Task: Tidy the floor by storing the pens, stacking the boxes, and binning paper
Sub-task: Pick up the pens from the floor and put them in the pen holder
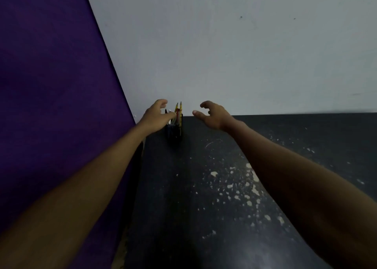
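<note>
A black pen holder (175,130) stands on the dark floor against the grey wall, near the corner with the purple wall. Several pens and pencils (178,110) stick up out of it, yellow and red among them. My left hand (157,114) reaches over the holder's left side, fingers loosely bent, its fingertips at the pens; whether it grips one is hidden. My right hand (212,114) hovers to the right of the holder, apart from it, fingers spread and curved, holding nothing. No boxes or paper are in view.
The dark floor (204,187) carries pale paint specks in the middle. A grey wall (224,44) closes the far side and a purple wall (51,85) the left. Both forearms stretch forward across the lower frame.
</note>
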